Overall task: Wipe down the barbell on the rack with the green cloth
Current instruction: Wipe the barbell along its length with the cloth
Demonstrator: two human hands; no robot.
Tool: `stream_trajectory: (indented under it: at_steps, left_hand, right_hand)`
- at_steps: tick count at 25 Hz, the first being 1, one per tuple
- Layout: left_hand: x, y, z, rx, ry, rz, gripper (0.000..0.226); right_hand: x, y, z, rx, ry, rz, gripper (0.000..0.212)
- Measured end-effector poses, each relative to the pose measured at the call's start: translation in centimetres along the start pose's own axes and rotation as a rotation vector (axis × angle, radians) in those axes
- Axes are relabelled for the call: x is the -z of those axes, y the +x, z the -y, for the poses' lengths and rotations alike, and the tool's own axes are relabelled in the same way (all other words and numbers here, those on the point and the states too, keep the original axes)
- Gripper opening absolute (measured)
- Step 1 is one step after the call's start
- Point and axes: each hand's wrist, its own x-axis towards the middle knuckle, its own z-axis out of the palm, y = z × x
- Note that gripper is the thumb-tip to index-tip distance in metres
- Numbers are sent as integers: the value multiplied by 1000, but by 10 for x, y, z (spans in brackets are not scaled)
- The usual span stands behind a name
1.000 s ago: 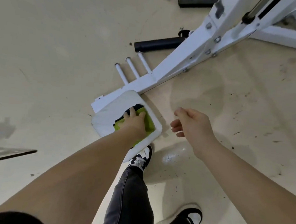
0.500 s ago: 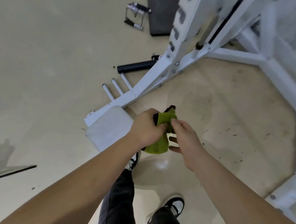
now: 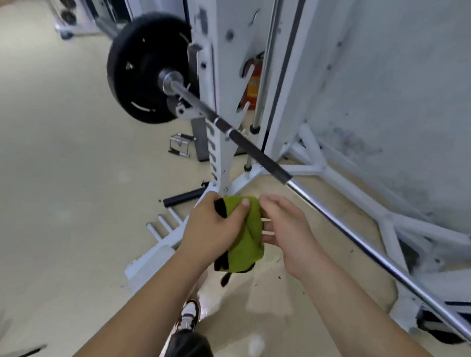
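Grip: left hand (image 3: 212,226) bunched tight round the green cloth (image 3: 246,237), thumb pressed across its top; right hand (image 3: 288,236) alongside, fingers (image 3: 271,208) loosely curled, tips touching the cloth's right edge, whether pinching it I cannot tell.
Cloth: held in the air between both hands, black trim showing at top and bottom, below the bar and apart from it.
Weight plate (image 3: 144,68): black, on the bar's far end, upper left.
Barbell (image 3: 336,220): resting on the white rack (image 3: 209,52), running diagonally from the plate down to the right edge; dark sleeve mid-length, bare chrome nearer.
Floor (image 3: 50,167): pale, scuffed; a small metal handle (image 3: 179,146) lies by the rack's foot.
Wall (image 3: 413,92): grey, stained, at right.
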Motion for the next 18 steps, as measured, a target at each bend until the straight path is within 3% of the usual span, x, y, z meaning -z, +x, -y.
stream_trajectory:
  at_steps: [3,6,11,15,18]
  left_hand:
    - [6,2,-35,43,-186,-46,38]
    - [12,28,-56,163,-387,14,52]
    - [37,108,-83,176,-432,92,44]
    - [35,168,-108,-211,-140,29,52]
    - [3,190,-84,-529,279,178,51]
  right_hand:
    - [17,-16,37,84,-28,-9,11]
    - [22,1,59,160,-145,-75,14]
    - [27,56,86,234,-364,-279,21]
    - [38,84,86,168,-489,-384,10]
    - [44,93,76,87,-545,-426,14]
